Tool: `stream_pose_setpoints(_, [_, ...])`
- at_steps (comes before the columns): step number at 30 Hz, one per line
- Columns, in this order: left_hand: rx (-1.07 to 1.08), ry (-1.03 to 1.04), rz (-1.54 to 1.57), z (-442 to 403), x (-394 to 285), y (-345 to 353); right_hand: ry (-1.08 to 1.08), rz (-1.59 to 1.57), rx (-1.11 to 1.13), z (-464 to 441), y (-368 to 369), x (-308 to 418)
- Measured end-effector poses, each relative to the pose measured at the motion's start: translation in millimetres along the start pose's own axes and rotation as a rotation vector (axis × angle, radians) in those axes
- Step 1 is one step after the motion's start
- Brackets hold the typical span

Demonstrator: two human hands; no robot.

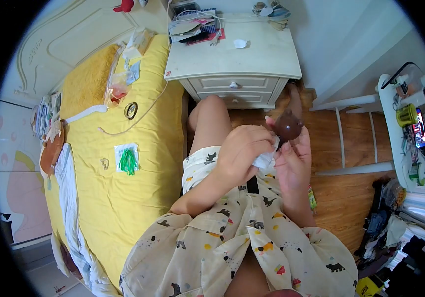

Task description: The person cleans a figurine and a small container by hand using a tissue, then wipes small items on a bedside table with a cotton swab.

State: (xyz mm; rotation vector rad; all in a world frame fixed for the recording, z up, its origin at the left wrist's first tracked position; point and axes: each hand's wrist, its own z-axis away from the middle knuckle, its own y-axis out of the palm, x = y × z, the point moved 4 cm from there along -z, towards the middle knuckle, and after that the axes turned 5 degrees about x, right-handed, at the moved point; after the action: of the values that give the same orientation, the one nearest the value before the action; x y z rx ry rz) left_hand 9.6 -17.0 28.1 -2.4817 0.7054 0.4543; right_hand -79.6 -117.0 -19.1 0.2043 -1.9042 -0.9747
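Note:
A round, shiny brown object (pixel 288 125) with small bumps is held up over my lap. My right hand (pixel 294 157) has its fingers and thumb around the lower part of it. My left hand (pixel 246 151) is closed on a crumpled white tissue (pixel 266 159), which lies against the underside of the brown object. Both hands are close together, and the back of my left hand hides part of the tissue.
A yellow bed (pixel 158 193) at the left bears green strands (pixel 128 161) on a white packet and a dark ring (pixel 131 110). Ahead stands a white nightstand (pixel 227 59). At the right are a white table (pixel 395 133) and piled clothes (pixel 395 230).

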Motion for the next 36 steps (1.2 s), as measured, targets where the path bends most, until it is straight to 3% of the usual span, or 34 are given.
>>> stream_pose_setpoints(5, [0.001,-0.052,-0.079,-1,0,0,0.052,-0.056,-0.007,-2,0,0])
stream_pose_setpoints(9, [-0.238,-0.313,0.035,8,15,-3,0.106,-0.172,-0.039,0,3,-1])
stream_pose_setpoints(12, [-0.226,-0.225,0.125,6,9,-6,0.092,-0.176,-0.037,-1,2,-6])
stream_pose_setpoints(16, [-0.055,-0.082,0.022,-3,1,0,0.064,-0.183,-0.018,-1,3,-9])
stream_pose_setpoints(23, [-0.072,-0.078,-0.027,3,4,2,0.029,-0.091,-0.076,2,-2,-7])
stream_pose_setpoints(26, [-0.054,-0.197,-0.030,2,5,-1,0.017,-0.084,-0.115,3,-2,-7])
stream_pose_setpoints(29, [-0.105,-0.330,0.025,2,17,0,-0.040,0.102,-0.044,4,-3,-4])
stream_pose_setpoints(33, [-0.271,-0.400,0.240,13,27,-2,-0.001,0.000,-0.026,1,0,-5])
stream_pose_setpoints(36, [-0.346,-0.321,0.282,9,17,-6,0.026,-0.111,-0.003,1,6,-5])
